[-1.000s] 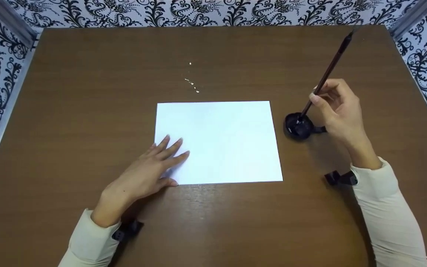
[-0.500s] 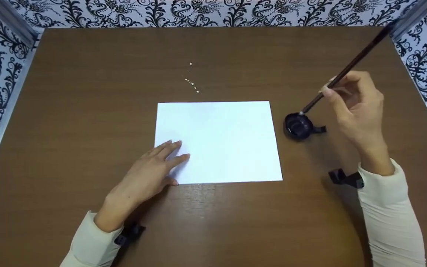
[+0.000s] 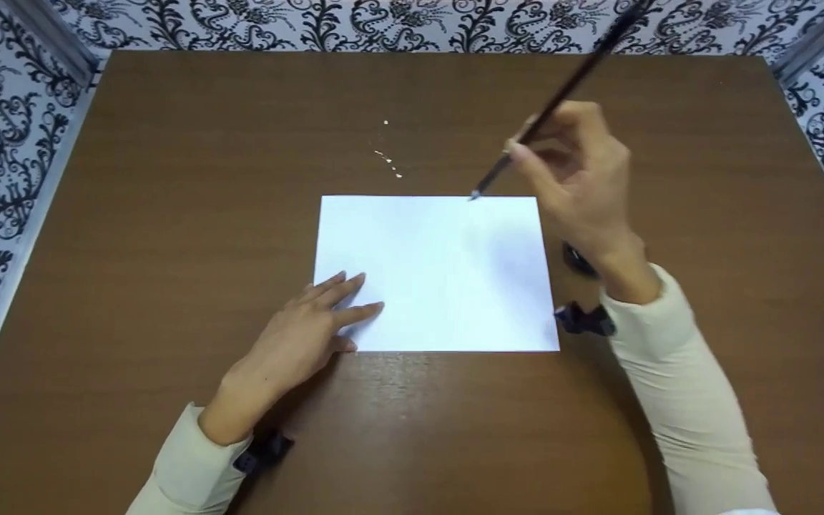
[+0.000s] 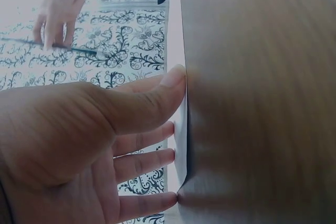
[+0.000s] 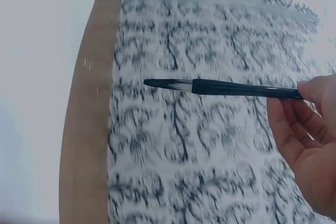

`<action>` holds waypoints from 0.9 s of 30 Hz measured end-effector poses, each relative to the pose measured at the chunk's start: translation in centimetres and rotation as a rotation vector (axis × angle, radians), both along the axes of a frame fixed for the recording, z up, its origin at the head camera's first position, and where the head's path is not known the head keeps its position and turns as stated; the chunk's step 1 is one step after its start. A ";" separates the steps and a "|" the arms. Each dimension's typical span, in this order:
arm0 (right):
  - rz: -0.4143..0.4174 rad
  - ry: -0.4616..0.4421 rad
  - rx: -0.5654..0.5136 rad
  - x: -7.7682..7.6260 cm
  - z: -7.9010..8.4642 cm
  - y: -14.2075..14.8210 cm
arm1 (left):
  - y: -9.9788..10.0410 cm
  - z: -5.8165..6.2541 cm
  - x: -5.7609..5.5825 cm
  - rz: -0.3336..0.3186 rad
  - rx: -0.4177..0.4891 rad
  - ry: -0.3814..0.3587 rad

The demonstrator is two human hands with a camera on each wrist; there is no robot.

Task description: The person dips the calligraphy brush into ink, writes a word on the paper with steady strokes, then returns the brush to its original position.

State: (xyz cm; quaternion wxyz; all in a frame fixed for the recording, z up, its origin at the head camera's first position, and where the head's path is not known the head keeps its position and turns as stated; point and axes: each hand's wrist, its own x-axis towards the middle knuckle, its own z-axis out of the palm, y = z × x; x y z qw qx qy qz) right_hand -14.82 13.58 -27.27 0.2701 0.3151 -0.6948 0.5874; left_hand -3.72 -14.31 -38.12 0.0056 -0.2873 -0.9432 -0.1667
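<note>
A blank white sheet of paper [image 3: 448, 279] lies on the brown table. My left hand [image 3: 294, 340] rests on its lower left corner with fingers spread; in the left wrist view the thumb [image 4: 173, 77] sits at the sheet's edge. Between thumb and fingertips my right hand [image 3: 587, 182] pinches a dark-handled ink brush [image 3: 569, 86], which slants down to the left over the sheet's top edge. The right wrist view shows pale bristles with a black tip [image 5: 152, 83]. A small black ink pot [image 3: 579, 260] stands right of the paper, partly hidden by the right wrist.
Several tiny pale specks [image 3: 388, 161] lie on the table [image 3: 204, 179] beyond the paper. Black-and-white patterned wallpaper [image 3: 398, 25] borders the table at the back and sides. A dark wrist camera [image 3: 585, 320] is strapped at the right sleeve.
My right hand has lifted the brush out of the black ink pot and carried it left over the paper's top edge. The left hand has stayed on the sheet, its fingers shifting slightly.
</note>
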 end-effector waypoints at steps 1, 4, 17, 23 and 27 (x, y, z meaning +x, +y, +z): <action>0.017 0.003 0.001 0.0 0.1 -0.8 | 0.0 0.0 0.0 -0.001 0.004 -0.002; 0.064 0.011 0.008 -0.3 0.0 -3.0 | 0.1 0.0 0.0 -0.002 0.007 -0.008; 0.074 0.017 0.116 -3.9 -4.2 -7.8 | 0.2 0.2 -0.1 0.001 -0.015 -0.016; 0.052 -0.010 0.160 -3.6 -4.1 -9.0 | 0.2 0.2 -0.1 0.017 -0.032 -0.045; 0.031 -0.018 0.192 -2.9 -3.9 -9.4 | 0.1 0.2 -0.2 0.022 -0.037 -0.053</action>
